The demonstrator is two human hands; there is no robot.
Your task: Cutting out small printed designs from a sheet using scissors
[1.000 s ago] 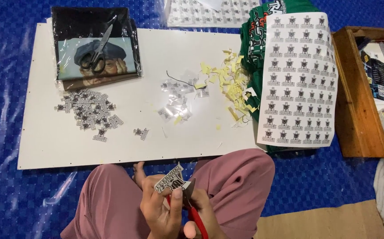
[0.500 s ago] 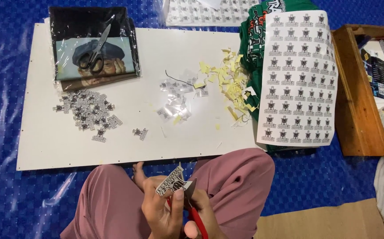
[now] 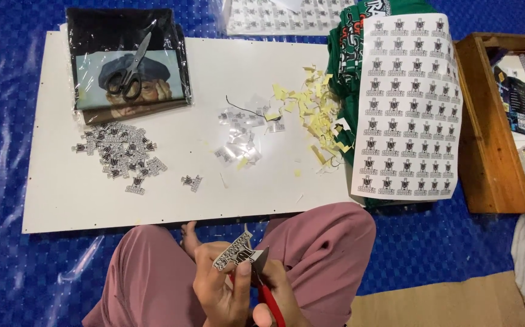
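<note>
Over my lap, off the board's (image 3: 62,212) near edge, my left hand (image 3: 220,290) pinches a sticker (image 3: 233,254) up while my right hand (image 3: 277,297) grips red scissors (image 3: 262,275), blades at its edge to trim.

My left hand (image 3: 217,290) pinches a black-and-white printed sticker (image 3: 233,253); my right hand (image 3: 277,297) works red-handled scissors (image 3: 265,284). My trousers (image 3: 323,242) are dusty pink. On the white board (image 3: 62,206): yellow paper scraps (image 3: 311,112) toward the right edge, black-handled scissors (image 3: 130,75) at the left far corner. The floor sheet (image 3: 8,121) is blue, possibly faintly gridded.
</note>
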